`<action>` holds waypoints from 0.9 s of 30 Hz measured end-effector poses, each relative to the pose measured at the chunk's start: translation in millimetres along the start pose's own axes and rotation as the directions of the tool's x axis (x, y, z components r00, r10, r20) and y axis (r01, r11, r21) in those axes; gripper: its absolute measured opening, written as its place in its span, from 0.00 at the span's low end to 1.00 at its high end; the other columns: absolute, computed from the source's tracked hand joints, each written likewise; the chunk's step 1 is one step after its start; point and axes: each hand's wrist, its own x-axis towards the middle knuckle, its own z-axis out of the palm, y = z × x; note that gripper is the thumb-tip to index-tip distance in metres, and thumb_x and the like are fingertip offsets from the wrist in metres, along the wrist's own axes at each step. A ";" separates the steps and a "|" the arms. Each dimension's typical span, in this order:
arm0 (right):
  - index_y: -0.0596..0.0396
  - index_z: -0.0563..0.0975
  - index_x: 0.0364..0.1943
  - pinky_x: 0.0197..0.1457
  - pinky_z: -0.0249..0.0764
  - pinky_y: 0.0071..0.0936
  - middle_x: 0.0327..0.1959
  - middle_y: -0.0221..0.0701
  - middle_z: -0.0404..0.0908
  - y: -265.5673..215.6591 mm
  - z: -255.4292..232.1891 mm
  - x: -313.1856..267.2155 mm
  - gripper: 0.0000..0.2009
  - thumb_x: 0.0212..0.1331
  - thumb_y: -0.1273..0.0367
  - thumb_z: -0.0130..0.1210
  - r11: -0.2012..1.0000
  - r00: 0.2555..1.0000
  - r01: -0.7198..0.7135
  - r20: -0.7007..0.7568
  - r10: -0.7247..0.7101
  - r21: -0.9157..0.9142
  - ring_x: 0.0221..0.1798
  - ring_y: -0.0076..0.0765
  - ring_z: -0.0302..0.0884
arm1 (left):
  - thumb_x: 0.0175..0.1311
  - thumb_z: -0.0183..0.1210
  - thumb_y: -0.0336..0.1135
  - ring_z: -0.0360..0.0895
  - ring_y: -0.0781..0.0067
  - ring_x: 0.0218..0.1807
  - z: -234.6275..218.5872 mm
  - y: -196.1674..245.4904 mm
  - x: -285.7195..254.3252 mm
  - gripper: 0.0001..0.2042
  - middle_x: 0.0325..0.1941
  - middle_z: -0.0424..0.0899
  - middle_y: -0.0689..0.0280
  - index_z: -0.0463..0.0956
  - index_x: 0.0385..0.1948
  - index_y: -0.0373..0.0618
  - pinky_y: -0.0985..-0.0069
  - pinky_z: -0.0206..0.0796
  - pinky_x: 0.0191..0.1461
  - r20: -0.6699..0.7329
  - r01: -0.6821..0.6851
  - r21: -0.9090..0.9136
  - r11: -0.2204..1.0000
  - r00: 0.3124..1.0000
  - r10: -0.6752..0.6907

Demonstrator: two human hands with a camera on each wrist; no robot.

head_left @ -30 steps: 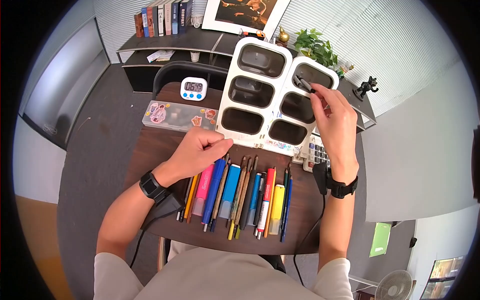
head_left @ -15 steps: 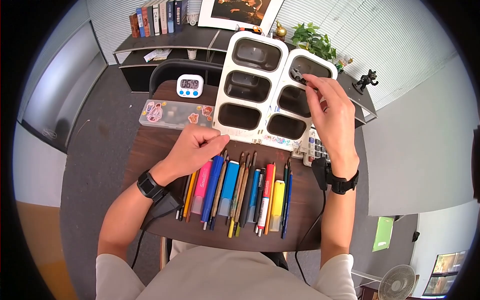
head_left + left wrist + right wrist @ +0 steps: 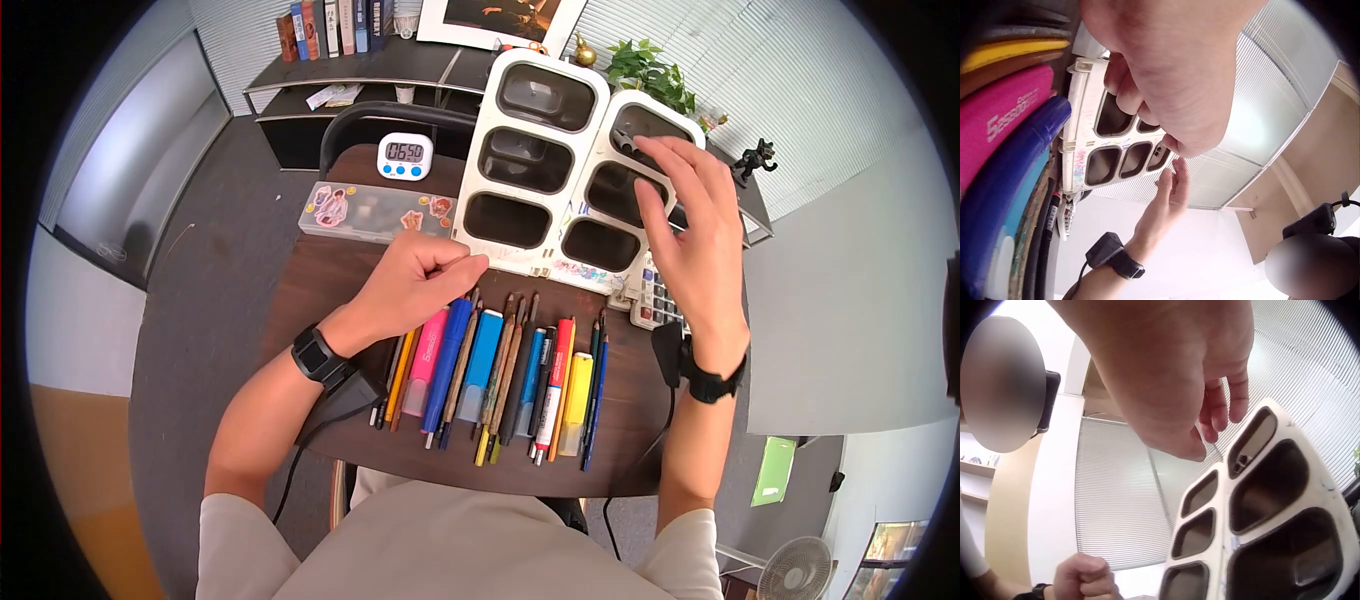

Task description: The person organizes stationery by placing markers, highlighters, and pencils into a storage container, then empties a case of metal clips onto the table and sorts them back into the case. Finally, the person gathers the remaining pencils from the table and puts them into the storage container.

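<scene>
A white organizer [image 3: 545,262] with several dark compartments stands tilted up at the back of the table. My right hand [image 3: 700,240] is beside its upper right compartment, fingers parted and lightly bent, with nothing between them. Small grey pieces [image 3: 625,142] lie inside that compartment; the right wrist view shows them as dark bits [image 3: 1241,464]. By the organizer's lower left corner, my left hand [image 3: 410,285] has its fingers curled and holds nothing visible. Below both hands lies a row of pens, pencils and markers, among them a blue marker [image 3: 447,365] and a yellow highlighter [image 3: 577,390].
Left of the organizer are a white timer [image 3: 405,157] and a stickered clear case [image 3: 375,212]. A calculator-like keypad [image 3: 655,300] sits by its lower right corner. Behind the table stand a dark shelf [image 3: 350,70] with books and a leafy plant [image 3: 655,75].
My right hand has drawn back from the upper right compartment, its fingertips now apart and the grey pieces left inside. My left hand stays curled. The timer reading went from 06:49 to 06:50.
</scene>
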 end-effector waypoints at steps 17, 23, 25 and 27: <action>0.60 0.83 0.44 0.56 0.81 0.36 0.51 0.35 0.80 -78.0 -31.3 -85.5 0.12 0.54 0.78 0.60 0.930 0.650 -0.019 0.712 -0.267 0.366 0.52 0.42 0.80 | 0.80 0.58 0.35 0.51 0.88 0.25 1.9 4.7 0.4 0.24 0.18 0.57 0.77 0.61 0.18 0.39 0.75 0.46 0.27 0.024 -0.013 -0.056 0.998 1.000 0.014; 0.59 0.80 0.47 0.57 0.80 0.34 0.53 0.35 0.78 -82.9 -26.2 -98.7 0.15 0.53 0.76 0.60 0.939 0.656 0.093 0.689 -0.309 0.332 0.54 0.40 0.78 | 0.80 0.58 0.35 0.50 0.88 0.25 2.8 0.8 0.1 0.25 0.18 0.55 0.78 0.57 0.18 0.41 0.75 0.45 0.26 0.026 -0.003 -0.039 0.999 1.000 0.004; 0.58 0.81 0.46 0.57 0.80 0.34 0.52 0.34 0.78 -80.9 -25.4 -97.9 0.14 0.53 0.75 0.60 0.939 0.659 0.124 0.681 -0.320 0.322 0.53 0.39 0.78 | 0.80 0.58 0.35 0.50 0.88 0.25 2.3 -1.0 0.4 0.26 0.18 0.55 0.78 0.57 0.18 0.41 0.75 0.45 0.26 0.027 -0.003 -0.039 0.999 1.000 0.004; 0.57 0.81 0.42 0.56 0.80 0.33 0.49 0.32 0.78 -78.8 -24.5 -96.9 0.11 0.53 0.74 0.61 0.937 0.657 0.151 0.677 -0.333 0.315 0.51 0.37 0.78 | 0.80 0.58 0.35 0.49 0.88 0.25 2.4 0.2 -0.2 0.26 0.18 0.55 0.78 0.56 0.18 0.42 0.75 0.45 0.26 0.025 -0.002 -0.039 0.999 1.000 0.003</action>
